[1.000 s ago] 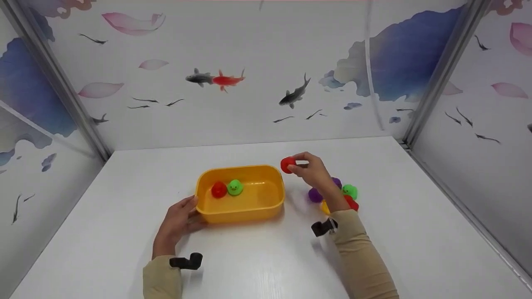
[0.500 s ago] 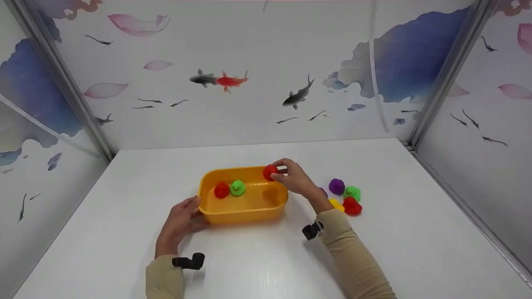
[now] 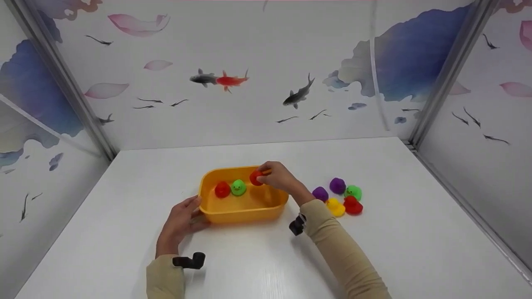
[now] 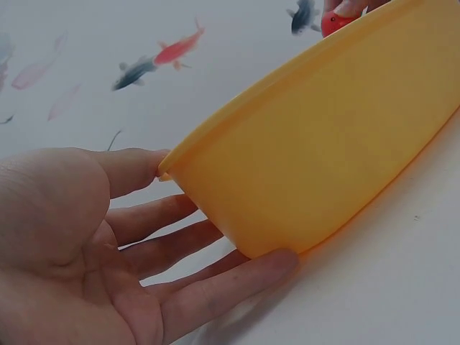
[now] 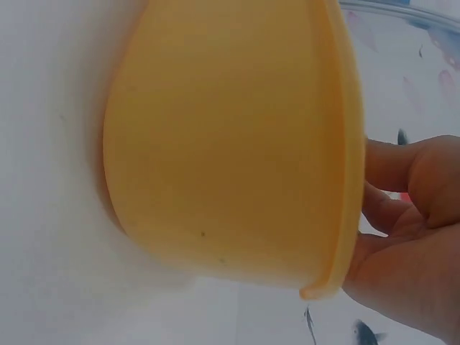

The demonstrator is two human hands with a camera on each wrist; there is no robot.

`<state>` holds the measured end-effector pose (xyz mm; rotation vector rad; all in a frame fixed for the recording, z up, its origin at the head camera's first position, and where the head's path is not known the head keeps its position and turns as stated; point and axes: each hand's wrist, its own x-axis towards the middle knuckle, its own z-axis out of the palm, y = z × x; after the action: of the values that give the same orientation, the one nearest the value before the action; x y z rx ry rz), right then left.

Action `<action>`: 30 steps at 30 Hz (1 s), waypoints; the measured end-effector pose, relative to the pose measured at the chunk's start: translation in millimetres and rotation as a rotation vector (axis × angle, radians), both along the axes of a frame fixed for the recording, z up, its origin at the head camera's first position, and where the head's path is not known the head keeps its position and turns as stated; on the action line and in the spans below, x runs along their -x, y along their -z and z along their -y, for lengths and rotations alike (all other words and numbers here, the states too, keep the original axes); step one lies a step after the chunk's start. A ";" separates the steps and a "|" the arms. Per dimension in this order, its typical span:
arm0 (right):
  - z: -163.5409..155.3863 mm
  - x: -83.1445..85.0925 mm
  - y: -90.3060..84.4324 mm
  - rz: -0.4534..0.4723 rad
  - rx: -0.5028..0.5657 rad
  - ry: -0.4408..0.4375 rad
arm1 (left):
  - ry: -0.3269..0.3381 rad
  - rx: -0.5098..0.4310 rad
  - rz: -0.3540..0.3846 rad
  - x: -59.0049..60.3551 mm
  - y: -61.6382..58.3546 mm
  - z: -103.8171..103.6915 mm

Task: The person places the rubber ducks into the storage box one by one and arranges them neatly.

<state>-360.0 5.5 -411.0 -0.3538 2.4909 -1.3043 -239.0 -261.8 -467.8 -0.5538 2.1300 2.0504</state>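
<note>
Held duck: a red duck (image 3: 255, 178) is pinched in the fingertips of the right hand (image 3: 277, 178) and is held over the inside of the yellow tub (image 3: 245, 211), near its far rim.
Right hand: the fingers are curled round the red duck; the forearm is stretched across the tub's right end.
Change: half a second ago the duck was held at the tub's far right corner; it has since been carried leftward, closer to the two ducks lying inside.
Tub contents: a second red duck (image 3: 222, 189) and a green duck (image 3: 238, 187) are seen side by side, touching, at the left of the tub floor.
Left hand: the left hand (image 3: 179, 224) is laid with straight, relaxed fingers against the tub's near left corner (image 4: 302, 180); nothing is grasped.
Loose ducks: two purple (image 3: 320, 193), one green (image 3: 353, 192), one yellow (image 3: 335, 207) and one red (image 3: 353, 205) are clustered on the white table (image 3: 407, 232), right of the tub.
Obstruction: nothing stands between hand and tub floor.
</note>
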 end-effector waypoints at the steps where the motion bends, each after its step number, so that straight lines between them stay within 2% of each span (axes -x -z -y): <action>1: 2.5 0.3 0.7 0.003 -0.006 0.004 | 0.000 -0.003 -0.001 0.2 0.4 -0.1; 12: 17.8 2.8 15.5 -0.011 -0.066 0.055 | 0.013 -0.036 -0.033 1.7 -0.5 -2.3; 21: 21.4 5.7 22.7 0.085 -0.072 0.079 | 0.015 -0.021 -0.018 0.3 -2.0 -3.2; 23: 19.3 5.0 20.9 0.076 -0.061 0.070 | 0.014 -0.024 -0.019 0.8 -1.6 -2.6; 30: 5.8 -1.3 5.3 -0.039 -0.076 0.001 | 0.002 -0.026 -0.006 -0.1 -0.1 1.7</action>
<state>-358.7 -0.3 -416.3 -0.3640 2.5646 -1.2106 -238.9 -263.5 -467.8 -0.5426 2.1028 2.0778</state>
